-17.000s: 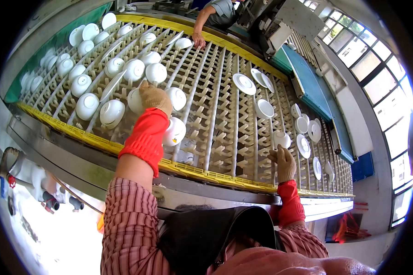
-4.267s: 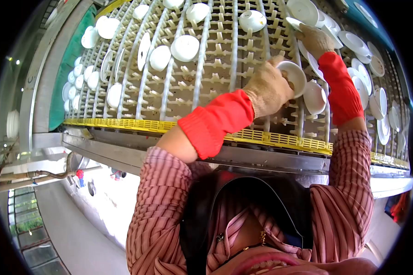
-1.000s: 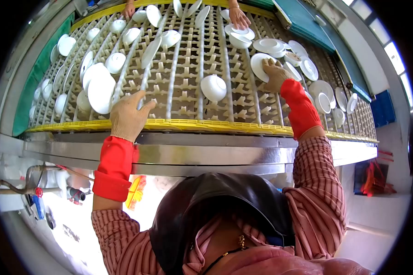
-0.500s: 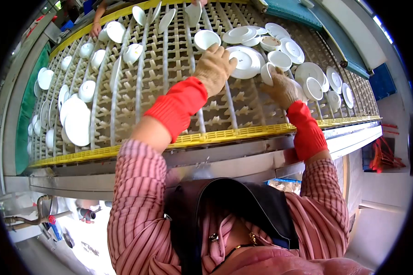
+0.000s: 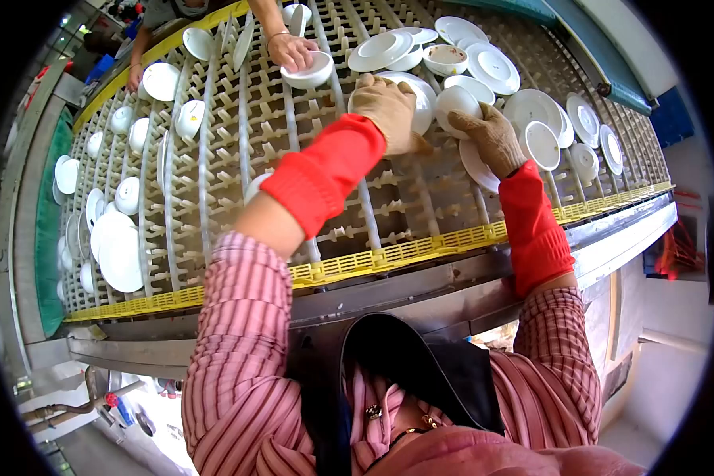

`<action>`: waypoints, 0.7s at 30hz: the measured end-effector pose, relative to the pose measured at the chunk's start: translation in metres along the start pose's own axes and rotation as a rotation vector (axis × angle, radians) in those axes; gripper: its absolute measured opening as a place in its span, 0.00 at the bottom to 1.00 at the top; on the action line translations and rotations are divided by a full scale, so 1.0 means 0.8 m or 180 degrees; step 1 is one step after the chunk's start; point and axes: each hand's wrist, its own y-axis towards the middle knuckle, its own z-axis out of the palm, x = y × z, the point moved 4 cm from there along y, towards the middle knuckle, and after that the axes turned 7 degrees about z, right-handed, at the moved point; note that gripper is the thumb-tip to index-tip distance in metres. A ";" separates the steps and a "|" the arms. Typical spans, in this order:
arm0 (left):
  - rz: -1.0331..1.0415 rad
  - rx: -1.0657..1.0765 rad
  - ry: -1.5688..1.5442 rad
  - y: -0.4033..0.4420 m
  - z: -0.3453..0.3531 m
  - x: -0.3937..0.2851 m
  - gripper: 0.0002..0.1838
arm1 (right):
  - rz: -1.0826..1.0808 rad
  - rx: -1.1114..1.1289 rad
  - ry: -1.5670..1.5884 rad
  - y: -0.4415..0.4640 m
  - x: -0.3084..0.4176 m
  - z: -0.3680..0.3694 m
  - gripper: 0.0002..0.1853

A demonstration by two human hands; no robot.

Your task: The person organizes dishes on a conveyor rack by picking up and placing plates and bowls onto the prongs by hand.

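Observation:
My left hand [image 5: 385,109], in a tan glove with a red cuff, lies over a white plate [image 5: 426,105]. Its fingers curl across the plate's face, with the thumb by the near edge. My right hand [image 5: 493,141], gloved alike, is closed on a small white bowl [image 5: 456,101] whose rounded outside shows. Below that bowl a white dish [image 5: 477,166] is partly hidden by my right hand. To the right a bowl [image 5: 541,146] leans on its side against a plate [image 5: 529,107].
The dishes sit on a pegged conveyor [image 5: 238,159] with a yellow edge strip [image 5: 389,255]. Another person's hand [image 5: 292,51] touches a white bowl [image 5: 308,71] beyond my left hand. Stacked plates [image 5: 379,49] and a food-stained bowl [image 5: 445,59] lie farther back.
My left hand has left the white bowl and is now over the plate. Another person's hand has come onto that bowl. My right hand has lifted or turned the small bowl. Dishes at left have shifted left.

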 end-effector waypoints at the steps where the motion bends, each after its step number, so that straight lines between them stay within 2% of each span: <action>1: -0.0136 -0.0163 0.0175 0.011 0.014 -0.009 0.59 | -0.0027 -0.0092 0.0259 0.004 0.002 -0.007 0.30; 3: -0.0460 -0.0529 0.0577 0.033 0.027 -0.017 0.57 | -0.1254 -0.0340 -0.1464 0.032 -0.030 -0.037 0.30; 4: -0.0621 -0.0455 0.0376 0.049 0.032 -0.018 0.52 | -0.1265 -0.0331 -0.1322 0.041 -0.047 -0.046 0.29; 5: -0.0929 -0.0417 0.0670 0.081 0.061 -0.018 0.44 | -0.1012 -0.0280 -0.0997 0.042 -0.038 -0.043 0.29; 6: -0.1106 -0.0281 0.1181 0.119 0.100 -0.016 0.41 | -0.0763 -0.0254 -0.0665 0.043 -0.031 -0.041 0.29; 7: -0.1226 -0.0254 0.1356 0.132 0.107 -0.014 0.38 | -0.0196 -0.0178 -0.0168 0.030 -0.019 -0.038 0.30; 8: -0.1346 -0.0221 0.1529 0.144 0.111 -0.012 0.36 | -0.0156 -0.0143 -0.0027 0.030 -0.019 -0.037 0.32; 10: -0.1417 -0.0427 0.1211 0.122 0.085 -0.039 0.35 | -0.0251 -0.0225 -0.0463 0.028 -0.016 -0.040 0.33; 11: -0.1202 -0.0327 0.1056 0.122 0.069 -0.037 0.34 | -0.0280 -0.0281 -0.0688 0.027 -0.014 -0.043 0.33; 12: -0.0976 -0.0216 0.0898 0.116 0.054 -0.029 0.33 | -0.0312 -0.0253 -0.0933 0.020 -0.006 -0.044 0.40; 13: -0.0752 -0.0096 0.0733 0.102 0.037 -0.023 0.32 | -0.0341 -0.0239 -0.0980 0.017 -0.002 -0.046 0.40; 14: -0.0739 -0.0545 0.0279 0.072 0.010 -0.018 0.29 | -0.0374 -0.0218 -0.1032 0.014 0.002 -0.048 0.40; 15: -0.0789 -0.0893 0.0300 0.065 0.009 0.004 0.27 | -0.0410 -0.0189 -0.1082 0.011 0.005 -0.048 0.40; 17: -0.1039 -0.1064 -0.1285 0.004 -0.030 0.056 0.27 | -0.0858 -0.0173 -0.1421 0.027 -0.012 -0.050 0.42; 19: -0.1364 -0.1777 -0.2480 -0.091 -0.057 0.075 0.21 | -0.0938 -0.0237 -0.1418 0.031 -0.013 -0.050 0.43; 21: -0.1586 -0.2090 -0.2506 -0.175 -0.056 0.101 0.27 | -0.0607 -0.0343 -0.1101 0.025 -0.010 -0.046 0.43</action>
